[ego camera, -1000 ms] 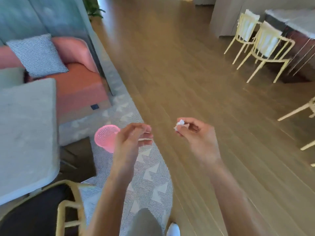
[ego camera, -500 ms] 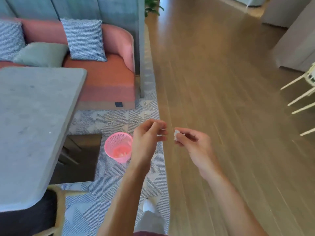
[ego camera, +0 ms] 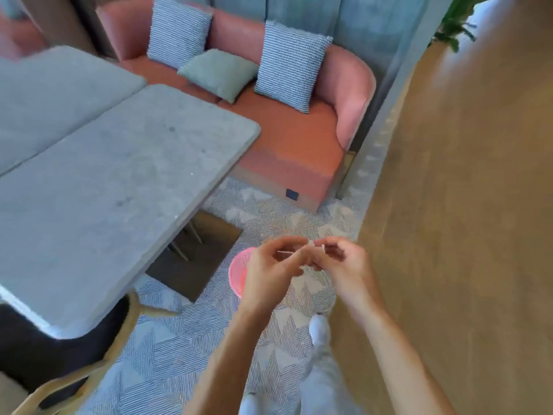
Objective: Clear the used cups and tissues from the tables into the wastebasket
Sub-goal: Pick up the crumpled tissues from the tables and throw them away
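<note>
- Head view: half a second ago the hands were apart; now the left hand (ego camera: 270, 272) and right hand (ego camera: 344, 265) meet fingertip to fingertip.
- Both pinch a small white tissue scrap (ego camera: 311, 243) with curled fingers; its long axis is too small to tell.
- It sits above the pink wastebasket (ego camera: 238, 272) on the rug (ego camera: 185, 348), beside the grey table (ego camera: 119, 181).

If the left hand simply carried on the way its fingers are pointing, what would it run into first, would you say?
The left hand points rightward, so it would meet the right hand almost at once; their fingertips already seem to touch around a small white scrap. The pink wastebasket sits below, out of that line.
</note>
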`<move>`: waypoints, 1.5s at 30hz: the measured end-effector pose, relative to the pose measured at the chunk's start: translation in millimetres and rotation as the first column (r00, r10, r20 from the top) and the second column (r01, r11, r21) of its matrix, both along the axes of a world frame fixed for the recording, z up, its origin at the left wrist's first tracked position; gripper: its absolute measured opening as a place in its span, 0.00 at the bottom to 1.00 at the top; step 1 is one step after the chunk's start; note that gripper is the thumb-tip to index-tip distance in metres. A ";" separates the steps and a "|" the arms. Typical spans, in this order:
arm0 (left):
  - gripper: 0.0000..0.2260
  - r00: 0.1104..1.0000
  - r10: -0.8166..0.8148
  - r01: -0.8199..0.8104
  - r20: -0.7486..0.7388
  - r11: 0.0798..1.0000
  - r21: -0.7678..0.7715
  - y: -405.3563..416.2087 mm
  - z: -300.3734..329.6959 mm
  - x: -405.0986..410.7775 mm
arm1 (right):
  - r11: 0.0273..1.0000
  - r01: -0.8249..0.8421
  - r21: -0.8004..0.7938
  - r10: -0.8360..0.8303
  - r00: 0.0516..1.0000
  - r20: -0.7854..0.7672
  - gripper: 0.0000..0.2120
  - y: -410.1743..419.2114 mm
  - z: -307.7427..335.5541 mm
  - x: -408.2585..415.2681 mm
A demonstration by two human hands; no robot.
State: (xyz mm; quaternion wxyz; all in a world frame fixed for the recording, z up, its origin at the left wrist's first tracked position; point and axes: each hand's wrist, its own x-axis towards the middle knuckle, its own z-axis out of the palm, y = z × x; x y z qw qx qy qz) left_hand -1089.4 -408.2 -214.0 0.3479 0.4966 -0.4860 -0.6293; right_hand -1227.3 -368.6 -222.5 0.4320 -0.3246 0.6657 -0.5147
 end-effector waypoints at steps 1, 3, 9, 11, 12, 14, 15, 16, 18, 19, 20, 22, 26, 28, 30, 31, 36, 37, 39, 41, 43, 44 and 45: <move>0.07 0.999 0.039 -0.039 0.027 0.999 -0.006 -8.7 -8.3 -6.2 | 0.998 -0.064 0.015 0.064 0.998 -0.005 0.03 -17.3 -8.9 -6.8; 0.06 0.987 0.147 -0.146 0.072 0.989 -0.020 -28.7 -27.6 -18.7 | 0.980 -0.195 0.030 0.195 0.981 -0.008 0.03 -52.3 -32.1 -21.8; 0.05 0.883 0.434 -0.456 0.176 0.883 0.109 -76.6 -106.7 -48.5 | 0.809 -0.561 0.176 0.566 0.824 0.027 0.05 -138.1 -106.6 -54.5; 0.04 0.879 0.451 -0.475 0.152 0.857 0.200 -81.9 -132.3 -55.7 | 0.737 -0.635 0.231 0.645 0.763 0.040 0.04 -155.4 -134.2 -62.6; 0.04 0.880 0.451 -0.475 0.150 0.848 0.236 -83.7 -145.8 -59.1 | 0.710 -0.654 0.263 0.667 0.744 0.048 0.03 -161.4 -149.1 -67.0; 0.05 0.874 0.453 -0.486 0.179 0.828 0.281 -88.7 -180.7 -62.1 | 0.669 -0.672 0.318 0.688 0.722 0.079 0.07 -169.6 -183.6 -73.3; 0.05 0.869 0.457 -0.494 0.188 0.815 0.304 -91.2 -200.4 -62.7 | 0.650 -0.677 0.346 0.693 0.715 0.097 0.08 -172.3 -201.9 -75.4; 0.05 0.865 0.465 -0.502 0.190 0.798 0.333 -93.2 -221.8 -62.7 | 0.636 -0.679 0.368 0.696 0.710 0.106 0.09 -174.1 -220.9 -76.6; 0.05 0.864 0.467 -0.503 0.191 0.770 0.393 -96.3 -266.7 -62.0 | 0.620 -0.664 0.419 0.694 0.713 0.104 0.09 -177.3 -263.0 -75.9; 0.05 0.873 0.448 -0.486 0.194 0.762 0.428 -97.9 -289.4 -62.0 | 0.622 -0.640 0.450 0.673 0.731 0.110 0.06 -177.7 -285.2 -74.9; 0.05 0.887 0.424 -0.459 0.185 0.761 0.459 -99.1 -312.6 -61.7 | 0.632 -0.607 0.481 0.638 0.760 0.120 0.04 -176.9 -309.1 -72.3; 0.07 0.913 0.382 -0.399 0.142 0.766 0.504 -101.9 -358.3 -62.1 | 0.643 -0.543 0.540 0.580 0.806 0.120 0.05 -175.4 -357.1 -64.3; 0.10 0.925 0.358 -0.362 0.125 0.737 0.571 -103.9 -439.1 -63.0 | 0.672 -0.435 0.599 0.507 0.860 0.055 0.09 -173.0 -446.3 -44.1; 0.11 0.908 0.392 -0.398 0.146 0.702 0.590 -102.5 -473.2 -58.4 | 0.681 -0.420 0.600 0.509 0.860 0.024 0.06 -174.5 -478.6 -32.9; 0.12 0.888 0.432 -0.434 0.158 0.675 0.597 -101.6 -498.8 -50.2 | 0.669 -0.434 0.604 0.537 0.843 0.011 0.05 -178.7 -502.7 -25.3; 0.13 0.881 0.444 -0.445 0.162 0.666 0.598 -101.4 -508.5 -45.9 | 0.655 -0.445 0.611 0.554 0.832 0.012 0.05 -181.1 -510.6 -23.1; 0.12 0.865 0.463 -0.477 0.193 0.642 0.600 -96.8 -525.4 -28.1 | 0.599 -0.455 0.659 0.603 0.798 0.003 0.11 -187.7 -528.8 -22.1; 0.13 0.857 0.476 -0.491 0.198 0.635 0.596 -96.6 -527.5 -24.7 | 0.594 -0.453 0.665 0.609 0.793 -0.003 0.11 -188.8 -529.1 -21.8; 0.14 0.852 0.482 -0.501 0.204 0.639 0.584 -97.6 -525.0 -18.6 | 0.599 -0.435 0.672 0.606 0.795 -0.026 0.10 -192.4 -525.1 -21.0; 0.15 0.843 0.499 -0.513 0.200 0.636 0.576 -99.3 -513.3 -12.8 | 0.602 -0.435 0.669 0.615 0.788 -0.041 0.10 -197.5 -513.1 -17.0; 0.12 0.825 0.532 -0.537 0.189 0.636 0.553 -103.1 -494.8 -7.7 | 0.616 -0.444 0.651 0.619 0.783 -0.051 0.11 -204.9 -494.4 -11.3; 0.11 0.818 0.546 -0.548 0.182 0.644 0.534 -105.6 -483.2 -5.1 | 0.632 -0.446 0.634 0.608 0.792 -0.049 0.11 -209.1 -482.2 -8.1; 0.11 0.809 0.561 -0.562 0.174 0.651 0.511 -109.0 -471.5 -2.6 | 0.649 -0.452 0.612 0.594 0.803 -0.038 0.11 -213.6 -467.8 -4.2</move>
